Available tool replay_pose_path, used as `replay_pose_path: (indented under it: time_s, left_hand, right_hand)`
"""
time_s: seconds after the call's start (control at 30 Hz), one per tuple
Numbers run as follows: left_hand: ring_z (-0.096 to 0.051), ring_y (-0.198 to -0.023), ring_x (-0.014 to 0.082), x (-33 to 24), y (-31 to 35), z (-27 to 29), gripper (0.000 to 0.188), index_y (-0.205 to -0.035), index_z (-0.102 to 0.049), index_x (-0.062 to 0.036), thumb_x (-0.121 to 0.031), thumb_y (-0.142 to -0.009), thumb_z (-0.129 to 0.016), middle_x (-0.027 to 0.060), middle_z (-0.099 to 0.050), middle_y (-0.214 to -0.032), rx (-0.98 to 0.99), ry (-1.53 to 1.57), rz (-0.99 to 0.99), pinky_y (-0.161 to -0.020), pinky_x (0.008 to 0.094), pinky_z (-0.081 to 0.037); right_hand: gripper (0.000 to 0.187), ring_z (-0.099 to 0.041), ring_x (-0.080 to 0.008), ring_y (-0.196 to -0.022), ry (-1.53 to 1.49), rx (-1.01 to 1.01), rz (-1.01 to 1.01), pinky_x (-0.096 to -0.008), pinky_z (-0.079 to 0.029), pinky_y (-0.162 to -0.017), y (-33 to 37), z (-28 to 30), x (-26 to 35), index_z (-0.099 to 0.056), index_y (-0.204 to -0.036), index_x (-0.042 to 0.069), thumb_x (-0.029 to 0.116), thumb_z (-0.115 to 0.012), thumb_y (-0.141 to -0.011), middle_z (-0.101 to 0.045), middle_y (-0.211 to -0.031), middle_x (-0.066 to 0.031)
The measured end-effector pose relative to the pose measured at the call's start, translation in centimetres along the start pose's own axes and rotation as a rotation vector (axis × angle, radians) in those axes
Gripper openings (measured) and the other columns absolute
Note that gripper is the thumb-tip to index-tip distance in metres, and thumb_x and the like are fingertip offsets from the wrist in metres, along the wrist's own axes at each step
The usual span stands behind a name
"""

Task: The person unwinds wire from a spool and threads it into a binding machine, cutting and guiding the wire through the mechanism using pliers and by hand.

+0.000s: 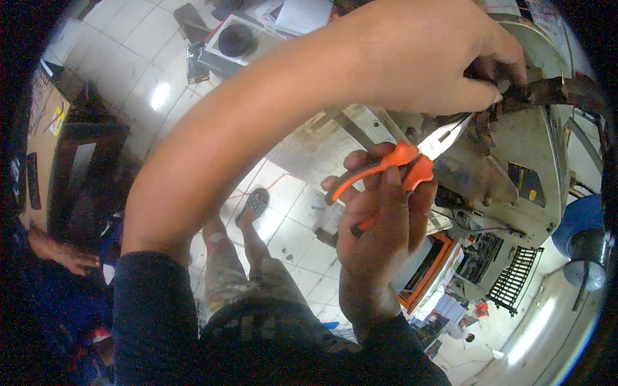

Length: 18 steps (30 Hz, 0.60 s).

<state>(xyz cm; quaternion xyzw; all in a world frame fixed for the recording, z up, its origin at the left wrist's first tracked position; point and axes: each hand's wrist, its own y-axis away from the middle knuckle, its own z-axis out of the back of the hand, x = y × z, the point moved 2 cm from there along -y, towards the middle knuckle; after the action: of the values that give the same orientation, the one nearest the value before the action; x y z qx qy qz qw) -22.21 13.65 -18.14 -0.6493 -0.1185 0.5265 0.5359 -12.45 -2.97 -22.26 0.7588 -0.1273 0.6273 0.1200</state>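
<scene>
My left forearm crosses the view from the lower left, and my left hand [454,55] reaches over a machine [528,183]. Its fingers are bent in a pinch beside a dark metal part [553,91]; what they grip is hidden. Below it, my right hand [386,222] holds needle-nose pliers [434,145] by their orange and black handles. The handles are spread somewhat apart. Their silver jaws point up and right, with the tips close under my left fingers, at the dark metal pieces. Whether the tips clamp anything cannot be made out.
A worn pale tabletop [306,148] adjoins the machine. An orange-framed box [425,270] and a black rack [515,276] are at the lower right, near a blue round object [579,225]. Another person's hand [64,254] shows at the left, below a cardboard box [45,135].
</scene>
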Motion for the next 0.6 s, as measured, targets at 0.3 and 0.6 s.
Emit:
replay_pose_path:
  time_s: [0.3,0.6]
  left_hand:
    - [-0.065,-0.083,0.0305,1.3,-0.1,-3.0,0.020,-0.091,-0.073,-0.0076,-0.021,-0.078,-0.065,0.0146,-0.068,-0.084,-0.197,-0.275,0.086,-0.079,0.0383,-0.052]
    - [-0.063,-0.069,0.0405,0.2,-1.0,-1.3,0.018,-0.074,-0.063,0.0051,-0.011,-0.080,-0.058,0.0229,-0.061,-0.066,-0.203,-0.107,-0.144,-0.065,0.0432,-0.053]
  right_hand:
    - [0.030,-0.060,-0.0225,-0.086,0.231,-0.112,-0.183,-0.0318,-0.051,-0.070,-0.5,0.4,-4.4,-0.032,-0.120,0.008,0.007,-0.050,-0.096,-0.053,-0.110,-0.0150]
    - [0.036,-0.061,-0.0338,-0.096,-0.142,-0.027,-0.085,-0.0581,-0.059,-0.074,0.0,0.6,0.4,-0.040,-0.125,-0.008,0.014,-0.045,-0.098,-0.054,-0.114,-0.0245]
